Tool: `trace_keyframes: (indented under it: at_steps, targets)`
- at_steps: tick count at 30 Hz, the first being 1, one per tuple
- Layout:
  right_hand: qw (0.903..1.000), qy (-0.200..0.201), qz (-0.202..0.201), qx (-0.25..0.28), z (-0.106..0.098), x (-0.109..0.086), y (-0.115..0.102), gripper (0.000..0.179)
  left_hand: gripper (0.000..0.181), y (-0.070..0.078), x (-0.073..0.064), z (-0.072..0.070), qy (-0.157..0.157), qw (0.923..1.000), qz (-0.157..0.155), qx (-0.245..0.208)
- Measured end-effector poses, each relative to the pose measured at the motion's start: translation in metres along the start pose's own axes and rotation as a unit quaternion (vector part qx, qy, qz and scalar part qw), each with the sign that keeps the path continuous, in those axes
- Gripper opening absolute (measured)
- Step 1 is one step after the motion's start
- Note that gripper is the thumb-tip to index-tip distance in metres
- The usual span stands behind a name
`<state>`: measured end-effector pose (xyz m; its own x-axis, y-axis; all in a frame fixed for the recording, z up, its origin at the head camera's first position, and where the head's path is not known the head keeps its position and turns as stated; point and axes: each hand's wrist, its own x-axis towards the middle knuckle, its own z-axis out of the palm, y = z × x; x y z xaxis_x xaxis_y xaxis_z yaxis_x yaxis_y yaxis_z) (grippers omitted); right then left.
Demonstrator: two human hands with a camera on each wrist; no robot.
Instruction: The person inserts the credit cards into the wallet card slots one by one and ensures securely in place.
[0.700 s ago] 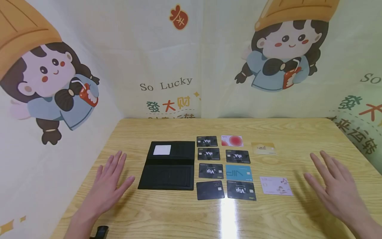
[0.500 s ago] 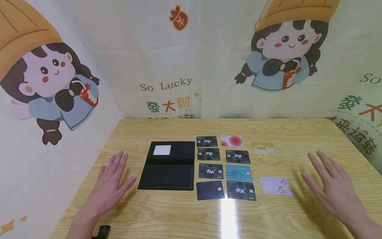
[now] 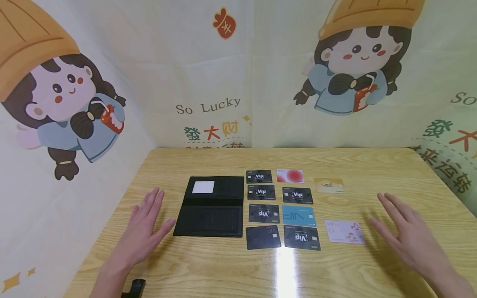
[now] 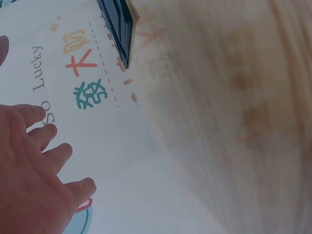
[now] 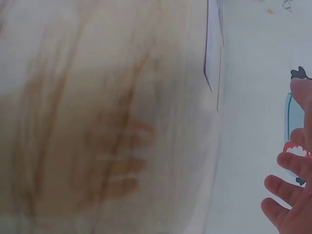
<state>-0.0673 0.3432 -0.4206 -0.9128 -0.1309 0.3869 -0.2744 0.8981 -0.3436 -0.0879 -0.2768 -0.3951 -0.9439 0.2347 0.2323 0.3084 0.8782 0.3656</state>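
My left hand (image 3: 143, 229) hovers over the table, left of an open black wallet (image 3: 212, 206) with a white patch on its upper half. Its fingers are straight and it holds nothing. In the left wrist view, the wallet's dark edge (image 4: 119, 29) shows at the top. To the wallet's right lie several black VIP cards (image 3: 261, 192), a blue VIP card (image 3: 298, 215) and a red-and-white card (image 3: 290, 176). Farther right are a gold card (image 3: 329, 185) and a pinkish card (image 3: 345, 231). My right hand (image 3: 411, 240), fingers extended, is just right of the pinkish card, touching nothing.
The wooden table (image 3: 223, 269) has a bright light reflection near the front. A small black object (image 3: 136, 286) sits by my left wrist at the bottom. Cream cartoon-printed cloth (image 3: 208, 74) hangs behind and along the left side of the table.
Both hands have shifted inward, the left toward the wallet and the right toward the pinkish card. The wallet and cards stay in place.
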Motion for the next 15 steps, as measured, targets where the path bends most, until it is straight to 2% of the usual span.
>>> trace_keyframes:
  at_steps: [4, 11, 15]
  targets:
    - [0.9997, -0.020, 0.010, 0.002, 0.0029, -0.0003, -0.0034, 0.071, 0.085, 0.0030, 0.0002, 0.0019, -0.001, 0.9999, -0.004, -0.011]
    - [0.9998, -0.018, 0.001, -0.006, 0.0060, 0.0031, -0.0034, 0.071, 0.086, 0.0069, 0.0007, 0.0032, 0.001, 0.9995, -0.013, -0.030]
    - [0.9994, -0.032, 0.005, 0.011, 0.0071, 0.0051, -0.0036, 0.070, 0.086, 0.0093, 0.0017, 0.0043, 0.002, 0.9983, -0.025, -0.053]
